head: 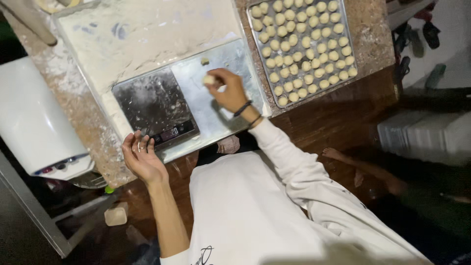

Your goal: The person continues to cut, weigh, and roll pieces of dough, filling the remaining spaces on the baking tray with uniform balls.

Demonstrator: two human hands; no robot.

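My right hand (229, 92) pinches a small pale dough piece (209, 79) just above a floured metal sheet (235, 59). It wears dark bands at the wrist. A smaller dough bit (204, 61) lies on the sheet farther back. My left hand (142, 157) rests palm up with fingers apart at the near edge of the counter, holding nothing, just in front of a steel kitchen scale (152, 103) with a lit display (170, 133). The scale's platform carries only flour dust.
A metal baking tray (346, 29) at the back right holds several rows of dough balls. A floured white board (147, 34) lies behind the scale. A white appliance (34, 122) stands left. A rolling pin (29, 19) is top left. Another person's bare foot (336, 154) rests at the right.
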